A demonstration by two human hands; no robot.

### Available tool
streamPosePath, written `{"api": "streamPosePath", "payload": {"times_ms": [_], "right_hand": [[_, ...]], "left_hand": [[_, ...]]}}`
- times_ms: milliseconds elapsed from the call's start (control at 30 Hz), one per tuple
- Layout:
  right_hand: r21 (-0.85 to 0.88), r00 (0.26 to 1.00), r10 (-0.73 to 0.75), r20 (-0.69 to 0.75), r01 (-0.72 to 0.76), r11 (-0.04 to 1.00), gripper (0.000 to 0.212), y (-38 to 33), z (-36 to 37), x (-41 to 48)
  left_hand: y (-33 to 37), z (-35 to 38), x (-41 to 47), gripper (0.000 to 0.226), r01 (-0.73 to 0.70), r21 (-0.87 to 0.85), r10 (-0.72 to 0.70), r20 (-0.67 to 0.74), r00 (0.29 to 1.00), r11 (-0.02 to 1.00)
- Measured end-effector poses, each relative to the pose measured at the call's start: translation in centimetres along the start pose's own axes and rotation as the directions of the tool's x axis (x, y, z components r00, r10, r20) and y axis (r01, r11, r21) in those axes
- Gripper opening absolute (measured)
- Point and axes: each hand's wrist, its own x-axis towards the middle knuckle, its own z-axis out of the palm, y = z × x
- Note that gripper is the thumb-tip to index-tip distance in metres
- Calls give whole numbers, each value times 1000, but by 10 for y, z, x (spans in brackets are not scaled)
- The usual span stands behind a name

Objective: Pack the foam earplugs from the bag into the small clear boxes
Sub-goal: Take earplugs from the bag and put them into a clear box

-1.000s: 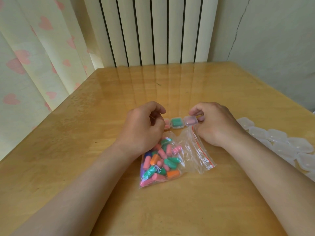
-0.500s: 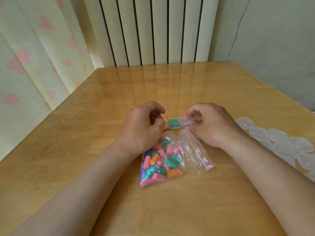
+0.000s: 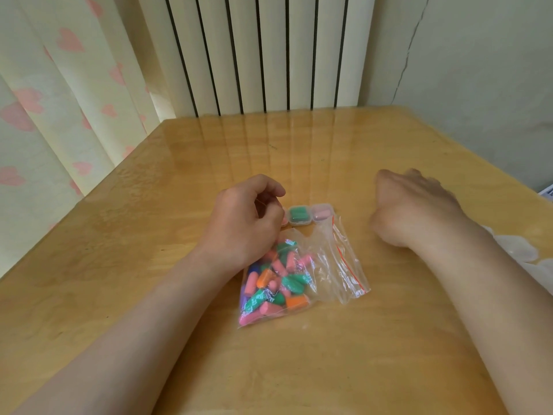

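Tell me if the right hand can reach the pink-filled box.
Probably yes: bare table lies between the right hand and the pink-filled box; the bag only borders its near edge.

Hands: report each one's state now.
Left hand: fingers curled, any hold hidden; cannot tell.
Right hand: blurred, looks open, nothing held.

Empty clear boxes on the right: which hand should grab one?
Right, probably. The right hand is nearer the empty clear plastic boxes; the left hand rests on the clear bag of coloured foam earplugs.

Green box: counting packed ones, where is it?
Head view, centre: green box between the left hand and pink box, just beyond the bag.
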Motion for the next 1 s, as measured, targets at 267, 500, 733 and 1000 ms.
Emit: {"api": "streamPosePath", "payload": {"times_ms": [267,500,733,1000], "right_hand": [[-67,993,93,76,-88,994,15,8,-2,3],[507,922,-256,-289,375,776,24,1,7,6],[819,834,-383,-397,510,263,29,-22,12,-14],[943,908,-316,-275,320,97,9,-27,12,-16]], "left_hand": [[1,3,-2,19,-41,18,41,15,999,999],[4,4,-4,14,-83,-43,83,-1,997,996],[9,2,-8,38,-318,-121,319,-12,948,940],[4,5,-5,47,-353,-129,343,-91,935,927]]}}
